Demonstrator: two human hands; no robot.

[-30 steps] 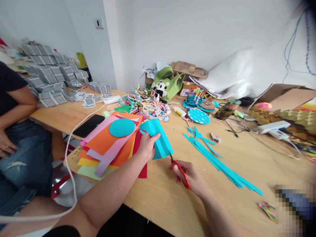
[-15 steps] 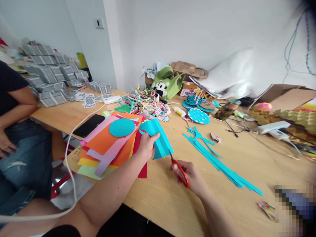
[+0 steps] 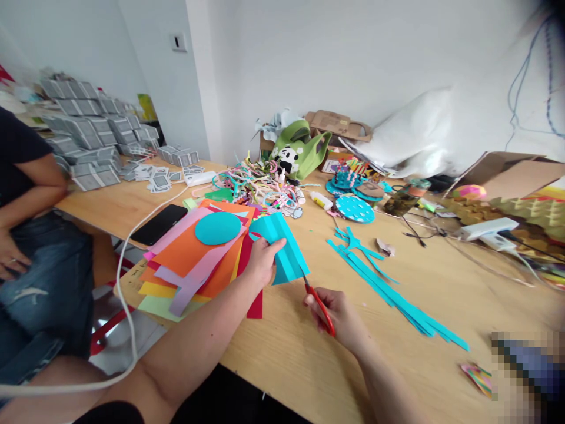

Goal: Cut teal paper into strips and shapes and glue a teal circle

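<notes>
My left hand (image 3: 263,259) grips a creased sheet of blue paper (image 3: 288,254), thumb on top. In my right hand (image 3: 333,312) is a pair of red-handled scissors (image 3: 318,303), its blades at the paper's lower right edge. To the left, a blue paper circle (image 3: 218,228) lies on a fanned pile of coloured paper (image 3: 176,254) in orange, pink, yellow and green. Cut blue strips (image 3: 399,297) rest on the table to the right of my hands. My left fingers under the sheet are hidden.
A black phone (image 3: 160,225) and a white cable lie left of the paper pile. Behind are a tangle of colourful craft pieces (image 3: 260,185), a glue bottle (image 3: 321,200) and a dotted blue disc (image 3: 355,208). Another person (image 3: 26,206) sits at the left.
The scissors and my right hand have shifted very slightly left, with the blades a little farther up into the blue paper. My left hand stays in place.
</notes>
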